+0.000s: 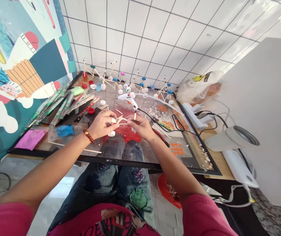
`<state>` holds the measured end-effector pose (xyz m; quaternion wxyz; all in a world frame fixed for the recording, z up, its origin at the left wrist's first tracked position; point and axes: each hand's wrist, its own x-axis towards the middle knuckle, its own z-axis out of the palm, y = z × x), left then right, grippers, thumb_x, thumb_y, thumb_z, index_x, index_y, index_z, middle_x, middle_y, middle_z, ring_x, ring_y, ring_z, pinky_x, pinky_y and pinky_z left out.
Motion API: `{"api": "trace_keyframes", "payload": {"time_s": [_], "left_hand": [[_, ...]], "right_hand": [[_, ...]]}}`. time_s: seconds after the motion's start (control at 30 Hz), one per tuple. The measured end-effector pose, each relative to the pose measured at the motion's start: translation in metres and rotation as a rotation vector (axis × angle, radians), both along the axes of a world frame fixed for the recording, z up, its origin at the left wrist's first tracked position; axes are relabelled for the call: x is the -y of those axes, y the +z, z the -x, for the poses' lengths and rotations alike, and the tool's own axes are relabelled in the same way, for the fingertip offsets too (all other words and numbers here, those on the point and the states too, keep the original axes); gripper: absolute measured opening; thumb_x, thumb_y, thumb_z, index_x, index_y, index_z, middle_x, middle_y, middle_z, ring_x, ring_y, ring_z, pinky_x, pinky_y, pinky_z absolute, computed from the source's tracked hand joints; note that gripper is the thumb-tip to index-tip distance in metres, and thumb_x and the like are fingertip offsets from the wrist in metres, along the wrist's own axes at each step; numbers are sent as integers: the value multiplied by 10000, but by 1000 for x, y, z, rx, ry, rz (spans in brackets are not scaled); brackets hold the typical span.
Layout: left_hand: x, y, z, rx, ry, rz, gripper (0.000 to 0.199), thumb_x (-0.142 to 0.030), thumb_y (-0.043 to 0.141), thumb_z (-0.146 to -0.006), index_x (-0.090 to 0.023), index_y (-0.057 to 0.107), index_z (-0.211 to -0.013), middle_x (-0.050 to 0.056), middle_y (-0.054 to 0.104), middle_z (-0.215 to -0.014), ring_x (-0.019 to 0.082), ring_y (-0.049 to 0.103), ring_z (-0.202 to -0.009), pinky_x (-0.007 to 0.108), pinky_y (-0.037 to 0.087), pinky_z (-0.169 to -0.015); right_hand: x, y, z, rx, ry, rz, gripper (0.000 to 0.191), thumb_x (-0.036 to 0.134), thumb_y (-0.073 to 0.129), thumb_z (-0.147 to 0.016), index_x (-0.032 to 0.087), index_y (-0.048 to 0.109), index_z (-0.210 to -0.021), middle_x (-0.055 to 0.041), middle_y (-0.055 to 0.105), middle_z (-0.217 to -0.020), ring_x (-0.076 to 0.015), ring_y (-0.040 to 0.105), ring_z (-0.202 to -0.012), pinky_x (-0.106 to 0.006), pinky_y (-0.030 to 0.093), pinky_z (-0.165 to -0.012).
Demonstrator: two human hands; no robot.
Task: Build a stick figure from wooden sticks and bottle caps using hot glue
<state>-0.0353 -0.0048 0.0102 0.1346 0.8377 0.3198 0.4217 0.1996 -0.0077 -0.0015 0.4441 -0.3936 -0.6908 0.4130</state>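
Note:
My left hand [104,124], with a red bead bracelet at the wrist, pinches thin wooden sticks [120,119] joined at an angle. From the other side my right hand [140,126] has its fingers closed on the same small stick piece, and a dark-tipped stick [135,116] stands up at its fingertips. A white bottle cap [111,133] is just below my left fingers. Behind the hands a white glue gun [128,98] lies on the glass table. How the sticks meet is too small to make out.
Stick models with coloured caps [142,82] line the back. Wrapped strips [61,105], a pink packet [31,139] and a blue packet [64,130] lie left. A black cable [155,122] crosses right towards a power strip [196,114] and a grey-white cylinder [231,138].

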Motion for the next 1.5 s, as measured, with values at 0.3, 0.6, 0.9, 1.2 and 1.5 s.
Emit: {"api": "trace_keyframes", "payload": {"time_s": [0.3,0.6,0.9,1.2,1.5], "left_hand": [[-1,-2,1,9,1,4,208,-336,672,-876,-209,693,-713,47,759,-932,184,702,-845,475,454,-1040],[2,-3,-1,123,-38,84,142,-296,736,-813,-180,710,-737,129,764,-1142,238,727,-1034,397,559,-934],[3,-2,-6,122,-76,67,145,-232,708,-812,-164,662,-692,70,734,-832,156,685,-727,281,540,-720],[-1,-7,-4,103,7,15,138,-284,748,-793,-186,687,-716,41,758,-795,180,700,-766,337,559,-822],[3,-2,-2,43,12,106,290,-294,715,-810,-164,751,-1067,78,771,-960,192,715,-863,304,556,-827]], "right_hand": [[-4,1,-7,14,31,-19,444,690,703,-794,246,708,-808,-31,668,-854,-211,610,-837,-381,514,-830],[-2,-1,-5,-4,58,4,433,667,717,-795,235,708,-801,-23,652,-826,-192,594,-797,-358,504,-807],[-1,1,-2,10,26,-76,438,658,689,-823,221,675,-787,-22,629,-810,-172,566,-791,-328,465,-784],[-1,1,-1,10,-19,-40,464,682,679,-813,219,648,-793,-22,593,-799,-170,528,-763,-322,450,-733],[-1,0,-2,8,-8,-57,463,683,686,-809,222,659,-790,-24,630,-806,-178,574,-804,-331,481,-792]]}}
